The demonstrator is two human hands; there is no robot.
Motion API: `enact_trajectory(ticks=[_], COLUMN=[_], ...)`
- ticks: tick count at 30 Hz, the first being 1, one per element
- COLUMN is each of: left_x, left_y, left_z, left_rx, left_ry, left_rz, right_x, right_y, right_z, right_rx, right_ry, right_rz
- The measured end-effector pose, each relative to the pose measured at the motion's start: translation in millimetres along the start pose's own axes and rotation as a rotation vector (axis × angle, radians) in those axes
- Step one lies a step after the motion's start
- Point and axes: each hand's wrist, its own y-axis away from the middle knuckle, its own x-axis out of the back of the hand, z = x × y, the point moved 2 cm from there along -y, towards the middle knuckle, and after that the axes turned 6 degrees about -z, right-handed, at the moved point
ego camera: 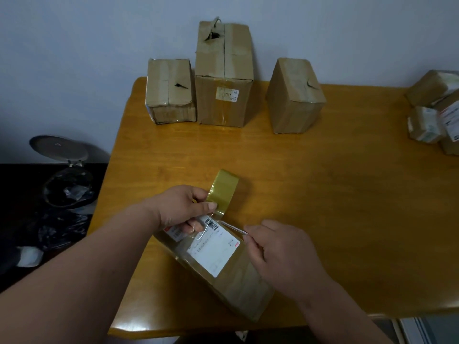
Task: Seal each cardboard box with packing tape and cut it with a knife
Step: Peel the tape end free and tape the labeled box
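A long cardboard box [223,276] with a white shipping label lies slanted at the near edge of the wooden table [323,194]. My left hand [183,209] grips a yellowish roll of packing tape [223,189] above the box's far end, with a strip of tape running down to the box. My right hand [278,252] pinches a thin pale knife [233,228] whose tip points at the tape strip, just over the box's far edge.
Three taped cardboard boxes [223,78] stand at the table's far edge. Several small parcels [437,112] are stacked at the far right. A bin with an open lid [67,180] and black bags sit on the floor to the left.
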Motion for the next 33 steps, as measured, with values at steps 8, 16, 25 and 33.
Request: enact_trajectory(ticks=[8, 16, 25, 33], left_x=[-1.2, 1.3, -0.1, -1.5], left_y=[2.3, 5.0, 5.9, 11.0], left_z=[-2.8, -4.0, -3.2, -3.8], left_rx=[-0.016, -0.007, -0.015, -0.098], left_ry=[0.045, 0.038, 0.008, -0.016], left_rz=[-0.004, 0.036, 0.052, 0.081], right_x=[-11.1, -2.2, -68.6, -63.7], right_y=[-7.9, 9.3, -0.5, -28.7], right_z=[-13.3, 23.9, 85.5, 69.6], right_rx=[-0.027, -0.148, -0.627, -0.766], right_ry=[0.071, 0.079, -0.249, -0.297], right_rz=[-0.029, 0.035, -0.265, -0.282])
